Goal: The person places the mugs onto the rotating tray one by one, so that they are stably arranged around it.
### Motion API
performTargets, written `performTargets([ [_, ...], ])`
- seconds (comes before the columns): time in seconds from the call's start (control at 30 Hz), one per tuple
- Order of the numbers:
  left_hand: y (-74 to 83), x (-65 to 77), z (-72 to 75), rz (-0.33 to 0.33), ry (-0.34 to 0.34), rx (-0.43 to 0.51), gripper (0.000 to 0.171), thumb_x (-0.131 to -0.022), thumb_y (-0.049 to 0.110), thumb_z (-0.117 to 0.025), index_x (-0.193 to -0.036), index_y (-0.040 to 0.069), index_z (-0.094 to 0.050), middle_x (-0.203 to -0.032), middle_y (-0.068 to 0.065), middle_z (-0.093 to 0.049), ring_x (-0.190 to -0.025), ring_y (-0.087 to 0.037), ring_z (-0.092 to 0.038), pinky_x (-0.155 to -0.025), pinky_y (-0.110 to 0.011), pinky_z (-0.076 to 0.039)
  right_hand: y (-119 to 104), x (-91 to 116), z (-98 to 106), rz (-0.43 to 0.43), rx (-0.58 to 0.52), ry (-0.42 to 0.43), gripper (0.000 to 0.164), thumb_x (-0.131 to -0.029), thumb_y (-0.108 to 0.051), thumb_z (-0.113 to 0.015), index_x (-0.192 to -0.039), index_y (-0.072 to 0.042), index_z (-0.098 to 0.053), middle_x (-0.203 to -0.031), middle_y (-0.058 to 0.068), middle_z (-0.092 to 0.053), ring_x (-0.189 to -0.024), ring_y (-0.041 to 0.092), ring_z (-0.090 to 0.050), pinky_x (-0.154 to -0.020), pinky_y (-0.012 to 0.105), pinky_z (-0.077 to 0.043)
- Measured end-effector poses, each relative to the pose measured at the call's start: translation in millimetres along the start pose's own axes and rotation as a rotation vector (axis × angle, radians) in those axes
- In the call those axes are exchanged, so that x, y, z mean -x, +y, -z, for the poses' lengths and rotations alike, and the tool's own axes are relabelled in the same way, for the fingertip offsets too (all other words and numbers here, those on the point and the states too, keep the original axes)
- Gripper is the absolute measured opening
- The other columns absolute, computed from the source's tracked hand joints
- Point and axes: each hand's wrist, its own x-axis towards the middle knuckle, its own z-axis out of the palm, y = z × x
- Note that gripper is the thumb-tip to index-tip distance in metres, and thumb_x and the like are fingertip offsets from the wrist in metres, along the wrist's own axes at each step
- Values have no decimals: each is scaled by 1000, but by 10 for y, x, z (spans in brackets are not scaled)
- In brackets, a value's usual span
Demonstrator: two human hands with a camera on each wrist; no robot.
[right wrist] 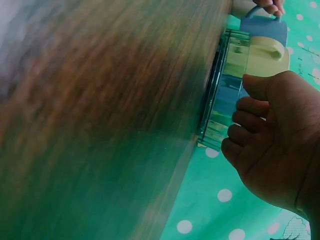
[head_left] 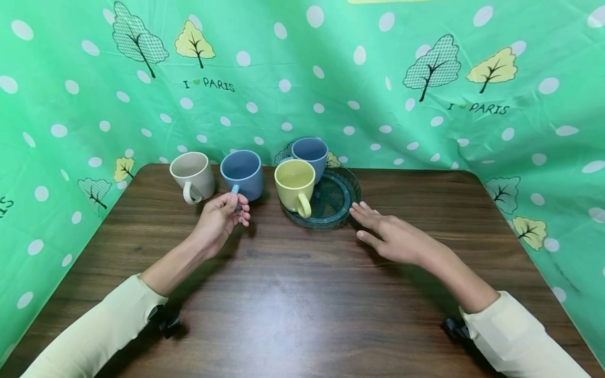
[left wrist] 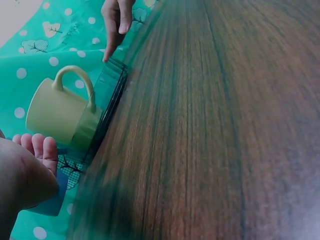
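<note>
My left hand (head_left: pixel 221 218) pinches the handle of a blue mug (head_left: pixel 242 176) that stands upright toward the back of the table. A clear glass tray (head_left: pixel 337 202), round and low-walled, sits right of it. Inside the tray are a yellow mug (head_left: pixel 295 181), its handle toward me, and a second blue mug (head_left: pixel 309 151) behind it. Beside the tray's right rim lies my right hand (head_left: pixel 397 236), fingers extended, the fingertips at or very near the glass. The right wrist view shows that hand (right wrist: pixel 270 130) close to the tray wall (right wrist: pixel 215 110).
A white mug (head_left: pixel 193 176) stands at the far left, close to the held blue mug. The brown wooden table (head_left: pixel 283 299) runs back to a green dotted curtain (head_left: pixel 331 79) directly behind the mugs. Dark wrist devices (head_left: pixel 165 321) sit at both cuffs.
</note>
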Motion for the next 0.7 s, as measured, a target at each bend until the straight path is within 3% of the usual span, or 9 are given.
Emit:
performTargets([
  [0.37,6,59,-17,-15,-9,-11,33,-123,20,-40,-109,4,-64,-98,-1,-66,-84,-12,-67,-78,-24,-62,-85,19,-21,7,-15,-17,64,-119,-27,-60,-175,-6,-37,-185,17,-31,-174,41,-24,-136,69,-32],
  [0.7,-9,91,-27,-19,-28,-30,34,-123,23,-40,-108,4,-64,-98,-1,-66,-85,-13,-67,-79,-24,-63,39,-7,-11,-23,-6,10,76,-117,-48,-60,-177,-9,-34,-188,16,-23,-174,45,-22,-137,71,-30],
])
